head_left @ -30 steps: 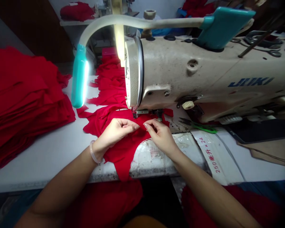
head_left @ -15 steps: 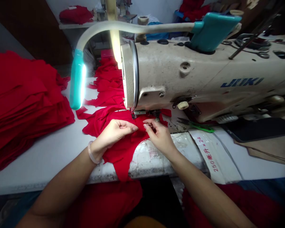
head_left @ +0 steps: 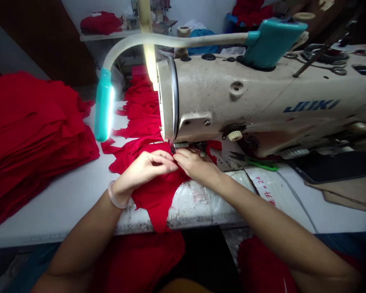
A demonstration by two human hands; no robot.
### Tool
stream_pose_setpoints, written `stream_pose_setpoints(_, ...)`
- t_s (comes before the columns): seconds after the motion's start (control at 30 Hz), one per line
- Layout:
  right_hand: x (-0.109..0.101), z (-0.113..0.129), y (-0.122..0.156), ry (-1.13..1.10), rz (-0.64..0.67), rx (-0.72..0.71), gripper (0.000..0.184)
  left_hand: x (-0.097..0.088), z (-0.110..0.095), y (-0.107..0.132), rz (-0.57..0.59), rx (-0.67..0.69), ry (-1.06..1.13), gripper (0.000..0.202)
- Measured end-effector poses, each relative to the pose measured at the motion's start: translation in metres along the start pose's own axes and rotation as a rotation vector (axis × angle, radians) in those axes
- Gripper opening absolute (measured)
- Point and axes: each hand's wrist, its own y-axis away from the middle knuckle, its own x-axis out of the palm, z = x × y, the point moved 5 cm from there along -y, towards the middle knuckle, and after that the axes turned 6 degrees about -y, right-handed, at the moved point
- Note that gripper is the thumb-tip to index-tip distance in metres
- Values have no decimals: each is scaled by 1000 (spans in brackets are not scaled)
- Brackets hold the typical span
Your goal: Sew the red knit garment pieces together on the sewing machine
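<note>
Red fabric (head_left: 158, 193) lies beneath the needle end of a sewing machine (head_left: 207, 97), and one end of it hangs over the table's front edge. With thumb and fingers pinched together, my left hand (head_left: 148, 169) grips the fabric just in front of the presser foot (head_left: 173, 149). My right hand (head_left: 195, 165) reaches in from the other side, its fingertips closed on the same cloth right by the foot. The two sets of fingertips almost meet. What lies under the right fingers is partly hidden.
A tall stack of red fabric pieces (head_left: 33, 138) stands at left. The lit teal lamp (head_left: 103, 106) hangs beside the machine head. Green-handled thread snips (head_left: 259, 162) and a dark phone (head_left: 335, 167) lie at right. More red cloth (head_left: 142, 110) is bunched behind the needle area.
My right hand has moved left and closed in on the fabric by the presser foot, meeting my left fingertips. My left hand has barely moved. The view has shifted slightly.
</note>
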Motion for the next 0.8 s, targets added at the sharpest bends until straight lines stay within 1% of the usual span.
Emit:
stream_pose_setpoints(0.07, 3, -1, 5, 21, -59, -43, 22, -15, 6, -6, -243, 8, -87, 20)
stream_pose_setpoints(0.1, 5, -1, 8, 26, -85, -68, 23, -18, 11, -9, -335, 0, -138, 22)
stream_pose_setpoints(0.13, 7, 0, 12, 26, -107, -90, 23, -18, 16, -14, -386, -5, -200, 24)
stream_pose_setpoints(0.17, 10, 1, 15, 20, -125, -107, 23, -15, 20, -18, -405, 3, -264, 24)
stream_pose_setpoints(0.27, 13, 3, 22, -13, -169, -120, 22, 1, 27, -29, -384, 115, -420, 21)
stream_pose_setpoints(0.33, 13, 4, 23, -40, -183, -117, 22, 8, 27, -31, -386, 191, -445, 18)
stream_pose_setpoints(0.4, 14, 5, 23, -59, -185, -112, 23, 10, 28, -31, -391, 218, -445, 17)
stream_pose_setpoints(0.53, 14, 3, 22, -65, -189, -102, 23, 8, 29, -30, -393, 213, -405, 16)
stream_pose_setpoints(0.67, 15, 1, 22, -97, -190, -92, 23, 7, 32, -30, -387, 138, -319, 19)
stream_pose_setpoints(0.8, 15, 1, 22, -104, -173, -82, 23, 8, 32, -29, -388, 97, -298, 22)
